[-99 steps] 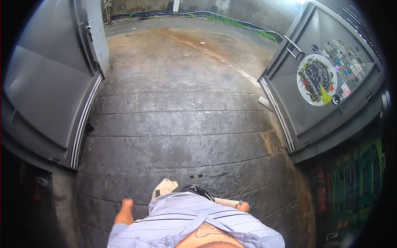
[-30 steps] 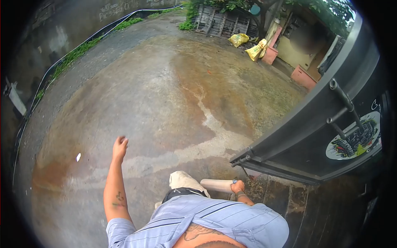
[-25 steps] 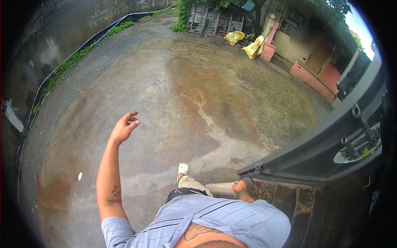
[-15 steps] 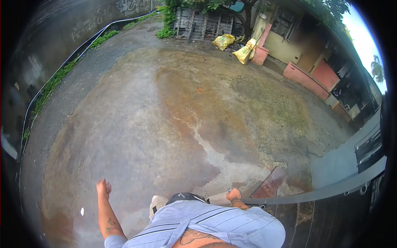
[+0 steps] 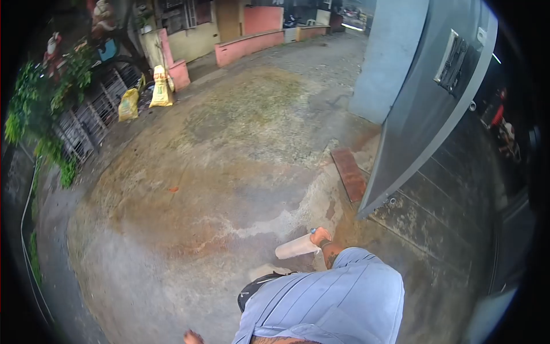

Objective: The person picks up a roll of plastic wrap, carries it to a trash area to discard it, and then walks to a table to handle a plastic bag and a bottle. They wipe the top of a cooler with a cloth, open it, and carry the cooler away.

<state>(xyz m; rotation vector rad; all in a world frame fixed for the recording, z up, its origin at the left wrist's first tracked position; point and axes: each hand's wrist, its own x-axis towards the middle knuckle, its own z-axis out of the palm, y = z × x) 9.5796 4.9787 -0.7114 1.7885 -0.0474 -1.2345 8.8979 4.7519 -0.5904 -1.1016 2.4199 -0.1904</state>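
My right hand (image 5: 323, 236) is closed at the near end of a pale, tube-shaped thing (image 5: 295, 247), which points left across the concrete. A small blue bit shows at the fingers; the kind of thing I cannot tell. To the right of that hand stands the lower corner of a grey metal gate (image 5: 395, 155), apart from the fingers. At the bottom edge my left hand (image 5: 193, 337) is only partly in view, low over the concrete ground (image 5: 143, 275), with nothing seen near it. Its fingers are blurred and cut off.
A reddish-brown slab (image 5: 349, 175) lies on the ground by the gate. Two yellow sacks, one upright (image 5: 161, 89) and one slumped (image 5: 129, 104), stand at the far left near a wooden fence (image 5: 86, 129). Behind them runs a low pink wall (image 5: 249, 48).
My view has turned right, so the gate now stands open ahead on the right and the sacks have shifted left. My left hand has dropped to the bottom edge.
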